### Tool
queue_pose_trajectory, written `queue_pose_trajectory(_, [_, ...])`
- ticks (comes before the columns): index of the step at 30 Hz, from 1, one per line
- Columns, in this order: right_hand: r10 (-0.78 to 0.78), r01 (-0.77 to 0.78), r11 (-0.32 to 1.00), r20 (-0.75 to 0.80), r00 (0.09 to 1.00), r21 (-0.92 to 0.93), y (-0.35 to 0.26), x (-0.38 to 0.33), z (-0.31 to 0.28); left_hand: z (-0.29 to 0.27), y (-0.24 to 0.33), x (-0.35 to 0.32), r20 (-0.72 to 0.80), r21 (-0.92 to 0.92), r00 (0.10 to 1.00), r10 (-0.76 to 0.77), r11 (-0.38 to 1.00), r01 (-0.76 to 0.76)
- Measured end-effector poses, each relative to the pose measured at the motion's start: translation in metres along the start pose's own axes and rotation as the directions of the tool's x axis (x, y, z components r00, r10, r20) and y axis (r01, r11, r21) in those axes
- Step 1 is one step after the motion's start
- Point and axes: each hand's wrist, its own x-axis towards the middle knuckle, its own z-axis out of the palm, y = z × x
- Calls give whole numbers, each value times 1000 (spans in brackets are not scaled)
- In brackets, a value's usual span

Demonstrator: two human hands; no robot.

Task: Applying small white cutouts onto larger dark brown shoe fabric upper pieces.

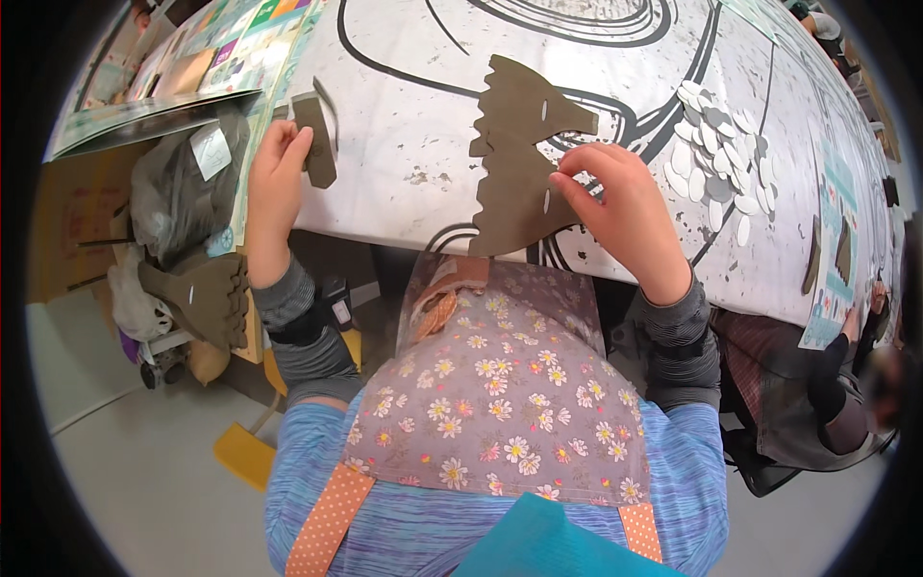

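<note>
Slippage worries me most: the lower scalloped brown piece [519, 197] reaches the table's [404, 207] near edge, so a careless tug could pull it off. My right hand's [630, 202] thumb and forefinger nearly meet at it; I cannot tell whether they grip. My left hand [276, 178] pinches a brown strip [315, 139] by the left edge; a loosened hold could drop it.

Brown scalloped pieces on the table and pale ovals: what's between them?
In the head view, the right hand lies between the scalloped pieces and pale ovals, over the black-lined white cover.
</note>
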Motion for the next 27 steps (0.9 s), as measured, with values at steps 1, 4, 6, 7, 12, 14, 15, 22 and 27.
queue_pose_trajectory(1, [4, -4, 1000, -4, 1000, -1, -3, 0, 0, 1, 8, -5, -3, -145, 997, 82, 986, -81])
queue_pose_trajectory(4, [10, -24, 961, 49, 999, 276, -26, 8, 3, 23, 55, -33, 58, -320, 984, 167, 937, -140])
queue_pose_trajectory(6, [4, -215, 780, 339, 941, 588, -42, 18, 9, 36, 65, -43, 139, -355, 966, 217, 922, -156])
queue_pose_trajectory(7, [4, -212, 781, 333, 943, 588, -45, 23, 20, 48, 69, -48, 113, -355, 959, 259, 912, -205])
queue_pose_trajectory(12, [-18, -284, 326, 306, 952, 902, -48, 41, 55, 85, 64, -58, 42, -89, 868, 495, 867, -490])
queue_pose_trajectory(14, [-7, -232, 351, 250, 968, 907, -47, 40, 53, 93, 46, -56, -29, -296, 869, 494, 826, -479])
queue_pose_trajectory(15, [28, -278, 380, 289, 957, 882, -46, 38, 48, 99, 40, -54, -40, -294, 870, 492, 826, -481])
queue_pose_trajectory(22, [-62, -362, 374, 412, 909, 854, -53, 27, 35, 120, 42, -46, 182, -280, 884, 430, 885, -373])
queue_pose_trajectory(27, [-106, -313, 483, 410, 906, 818, -47, 11, 10, 106, 26, -31, 88, -414, 973, 213, 896, -159])
